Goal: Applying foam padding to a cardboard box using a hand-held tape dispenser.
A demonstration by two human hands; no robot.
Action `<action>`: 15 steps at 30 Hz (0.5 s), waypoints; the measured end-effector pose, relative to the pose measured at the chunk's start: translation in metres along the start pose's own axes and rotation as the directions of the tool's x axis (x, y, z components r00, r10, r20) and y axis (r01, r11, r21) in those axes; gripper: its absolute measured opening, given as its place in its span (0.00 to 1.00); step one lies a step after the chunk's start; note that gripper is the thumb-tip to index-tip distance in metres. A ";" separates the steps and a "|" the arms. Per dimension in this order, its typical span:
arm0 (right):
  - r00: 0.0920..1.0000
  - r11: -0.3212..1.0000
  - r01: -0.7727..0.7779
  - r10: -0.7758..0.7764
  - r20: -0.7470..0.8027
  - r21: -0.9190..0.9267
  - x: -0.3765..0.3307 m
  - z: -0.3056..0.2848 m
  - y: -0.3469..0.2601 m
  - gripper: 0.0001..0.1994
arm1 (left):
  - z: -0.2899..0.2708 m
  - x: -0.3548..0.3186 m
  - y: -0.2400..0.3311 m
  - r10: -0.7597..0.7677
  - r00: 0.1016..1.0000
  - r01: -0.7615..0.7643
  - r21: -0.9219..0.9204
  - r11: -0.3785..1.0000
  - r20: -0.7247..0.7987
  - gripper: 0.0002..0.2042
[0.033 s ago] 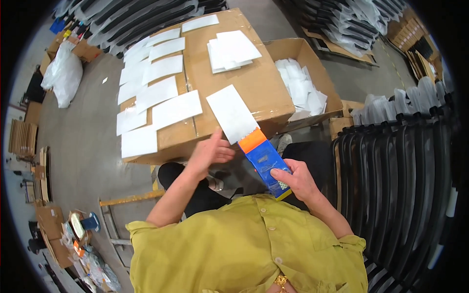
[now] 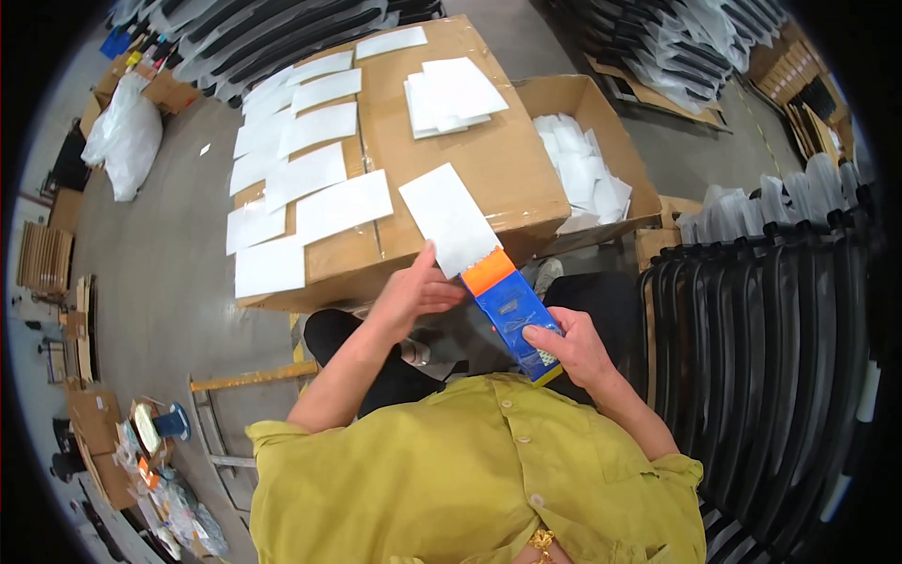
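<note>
Up and to the left of our left fingers, white sheets (image 2: 324, 127) lie in rows on a big brown box (image 2: 526, 179). Our left hand (image 2: 413, 293) is open, its thumb up, its other fingers pointing right. The thumb tip is right by the left edge of one white card (image 2: 448, 211), but we can't tell if it touches. This card lies up and to the right of those fingers, and its long way slants from top left to bottom right. Its low end meets the orange end of a blue tool (image 2: 515, 310), just right of our left fingertips. The tool slants the same way, so card and tool make nearly one line. Our right hand (image 2: 575, 346) grips the tool's far end, thumb on top; we can't see the fingers under it. So our left hand is nearer the card, and our right hand is farther off, down and to the right.
</note>
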State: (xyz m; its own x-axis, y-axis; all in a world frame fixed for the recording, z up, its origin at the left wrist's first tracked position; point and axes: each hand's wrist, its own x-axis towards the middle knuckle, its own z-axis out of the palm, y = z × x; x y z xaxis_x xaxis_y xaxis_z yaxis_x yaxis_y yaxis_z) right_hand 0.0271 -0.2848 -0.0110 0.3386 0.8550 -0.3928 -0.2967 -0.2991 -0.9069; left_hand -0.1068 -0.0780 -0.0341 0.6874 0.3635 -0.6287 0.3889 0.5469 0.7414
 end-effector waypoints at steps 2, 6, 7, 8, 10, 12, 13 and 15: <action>1.000 1.000 -0.003 0.003 0.006 0.022 -0.003 0.000 0.002 0.16 | 0.019 0.017 -0.005 0.039 0.999 -0.035 -0.242 0.970 0.013 0.26; 1.000 1.000 -0.002 0.003 0.014 -0.023 -0.014 0.000 0.004 0.16 | 0.035 0.037 -0.012 0.216 0.975 -0.224 -0.233 0.946 -0.061 0.18; 1.000 0.999 0.010 -0.009 0.011 -0.046 -0.017 0.000 0.004 0.17 | 0.038 0.038 -0.010 0.223 0.966 -0.252 -0.271 0.929 -0.134 0.15; 1.000 0.999 0.013 -0.013 0.004 -0.045 -0.022 0.001 0.001 0.17 | 0.040 0.038 -0.007 0.227 0.952 -0.283 -0.305 0.909 -0.208 0.12; 0.997 0.990 0.072 -0.070 0.018 -0.119 -0.034 0.006 -0.004 0.17 | 0.034 0.038 0.005 0.251 0.951 -0.300 -0.331 0.895 -0.181 0.13; 0.998 0.990 0.068 -0.066 0.020 -0.121 -0.045 0.004 0.000 0.18 | 0.034 0.033 0.014 0.280 0.946 -0.320 -0.361 0.876 -0.161 0.13; 0.999 0.992 0.048 -0.047 0.013 -0.117 -0.048 0.001 0.001 0.18 | 0.035 0.029 0.018 0.265 0.952 -0.304 -0.375 0.876 -0.155 0.13; 0.999 0.997 0.044 -0.044 0.012 -0.065 -0.049 0.000 0.007 0.18 | 0.039 0.020 0.022 0.287 0.946 -0.322 -0.363 0.874 -0.149 0.14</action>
State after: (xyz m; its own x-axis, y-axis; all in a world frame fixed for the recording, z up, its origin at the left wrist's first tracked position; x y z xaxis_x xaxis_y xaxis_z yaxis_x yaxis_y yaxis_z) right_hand 0.0087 -0.3292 0.0023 0.3408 0.8721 -0.3511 -0.2227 -0.2879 -0.9314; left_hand -0.0608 -0.0887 -0.0214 0.6707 0.6130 -0.4175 -0.1041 0.6352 0.7653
